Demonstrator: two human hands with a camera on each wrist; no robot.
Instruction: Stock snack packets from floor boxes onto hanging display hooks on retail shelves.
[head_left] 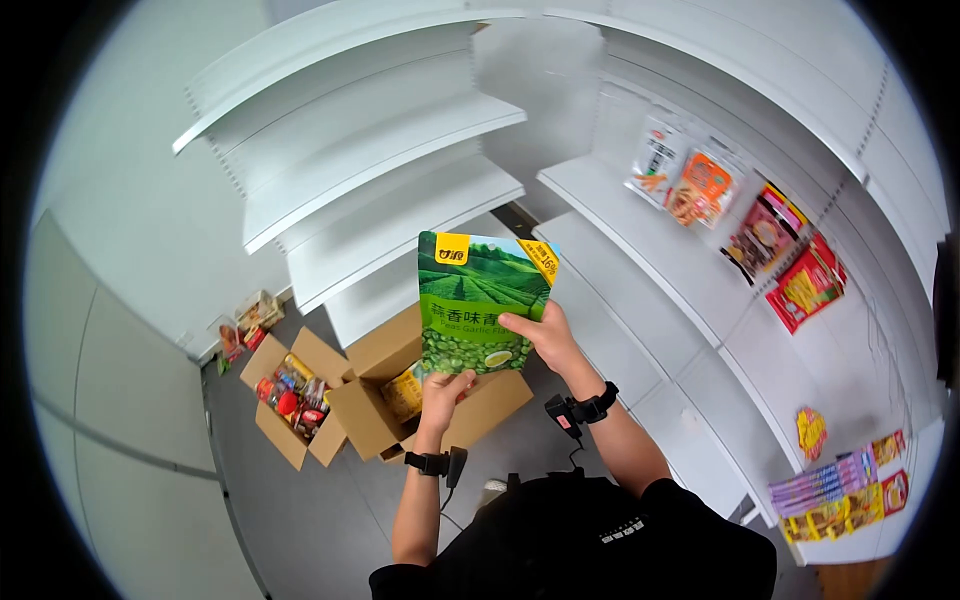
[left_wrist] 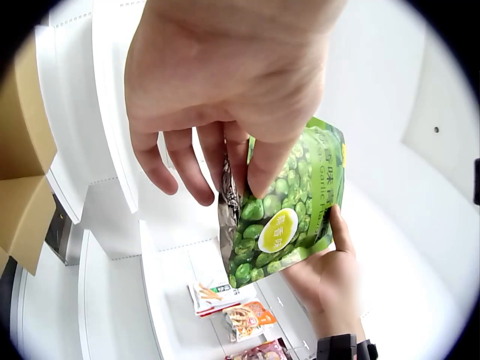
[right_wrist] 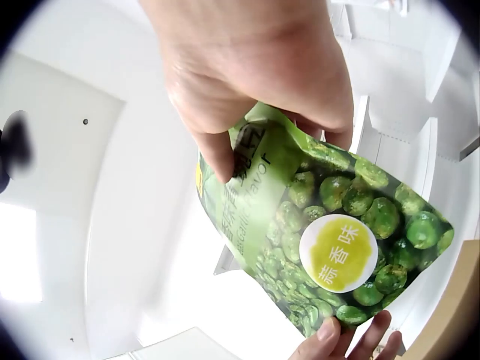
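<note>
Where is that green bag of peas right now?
In the head view the green pea bag is held at centre: the left hand pinches its bottom edge, the right hand grips its right side, above an open cardboard box.

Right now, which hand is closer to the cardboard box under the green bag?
Left. The left hand holds the bottom edge of the green bag, just above the box; the right hand grips its side, higher up.

So both my arms are up in front of me, elbows bent, forearms angled toward each other. My left hand [head_left: 445, 392] pinches the bottom edge of the green pea bag [head_left: 482, 300], thumb on the front. My right hand [head_left: 540, 335] grips the bag's right side, thumb across the front, fingers tucked behind.
</note>
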